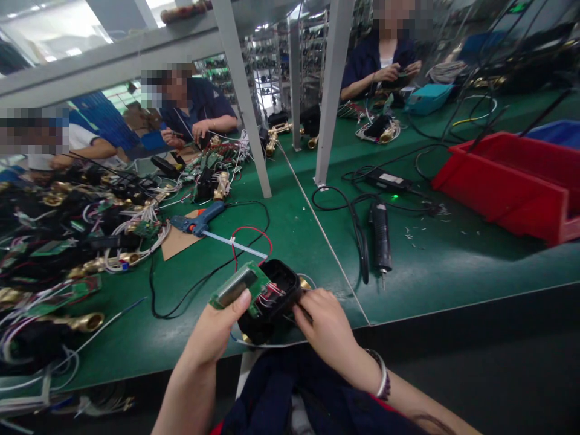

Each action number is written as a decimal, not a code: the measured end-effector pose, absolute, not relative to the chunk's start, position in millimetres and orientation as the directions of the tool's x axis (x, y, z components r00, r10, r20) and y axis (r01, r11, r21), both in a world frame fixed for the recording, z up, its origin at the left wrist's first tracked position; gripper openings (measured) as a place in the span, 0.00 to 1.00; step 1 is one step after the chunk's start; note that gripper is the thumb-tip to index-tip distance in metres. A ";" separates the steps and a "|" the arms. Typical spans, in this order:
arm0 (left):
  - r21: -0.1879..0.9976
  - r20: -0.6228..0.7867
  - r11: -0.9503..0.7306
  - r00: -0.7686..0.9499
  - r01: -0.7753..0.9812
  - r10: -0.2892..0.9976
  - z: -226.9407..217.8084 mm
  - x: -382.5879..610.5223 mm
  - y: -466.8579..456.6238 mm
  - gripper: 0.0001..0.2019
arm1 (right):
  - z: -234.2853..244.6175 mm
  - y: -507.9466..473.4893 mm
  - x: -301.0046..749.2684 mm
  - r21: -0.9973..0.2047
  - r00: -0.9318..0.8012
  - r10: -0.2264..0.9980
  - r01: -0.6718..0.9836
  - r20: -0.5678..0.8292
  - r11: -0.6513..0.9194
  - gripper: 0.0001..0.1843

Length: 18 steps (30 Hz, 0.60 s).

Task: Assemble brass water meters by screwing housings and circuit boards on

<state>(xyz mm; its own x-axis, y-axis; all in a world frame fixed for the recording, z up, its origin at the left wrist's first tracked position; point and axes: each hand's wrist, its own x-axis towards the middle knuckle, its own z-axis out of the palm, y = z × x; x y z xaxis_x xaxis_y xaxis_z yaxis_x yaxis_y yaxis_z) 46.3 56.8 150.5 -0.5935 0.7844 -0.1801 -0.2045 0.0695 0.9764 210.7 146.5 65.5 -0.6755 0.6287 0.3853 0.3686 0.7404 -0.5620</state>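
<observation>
Navy clothing (272, 389); left fingers (243, 299) clasping green circuit board (238, 286), right fingers (315, 300) against black housing (285, 279), grip unclear.

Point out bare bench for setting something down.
Bare: the front strip right of the electric screwdriver, nearer than the loose screws and red bin; and a patch beyond the black housing, between red wire loop and bench seam. Crowded: the left, heaped with brass fittings.

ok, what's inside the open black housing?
Red and white wires at the left of the black housing; otherwise a dark recess. The green circuit board in the left hand hides whatever is beneath.
</observation>
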 end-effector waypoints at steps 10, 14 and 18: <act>0.888 -0.130 -0.219 -0.677 -0.405 0.724 145.6 54.8 60.7 0.17 | 44.0 159.0 238.9 -0.911 -0.455 0.862 0.218 0.222 0.350 0.14; 0.882 -0.111 -0.267 -0.721 -0.388 0.684 140.1 54.3 61.6 0.18 | 37.6 160.5 233.0 -0.970 -0.488 0.871 0.186 0.050 0.159 0.14; 0.883 -0.082 -0.302 -0.751 -0.360 0.656 135.2 57.2 59.6 0.19 | 46.8 158.7 231.3 -0.948 -0.560 0.766 0.151 -0.314 -0.279 0.17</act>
<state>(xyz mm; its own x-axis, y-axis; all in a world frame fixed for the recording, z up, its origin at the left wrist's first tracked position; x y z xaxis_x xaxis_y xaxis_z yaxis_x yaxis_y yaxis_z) 57.2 59.6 135.2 -0.7507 0.6555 -0.0821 -0.3602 -0.3019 0.8827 231.3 158.7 46.8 -0.5602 0.7663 -0.3144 0.1513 -0.2785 -0.9484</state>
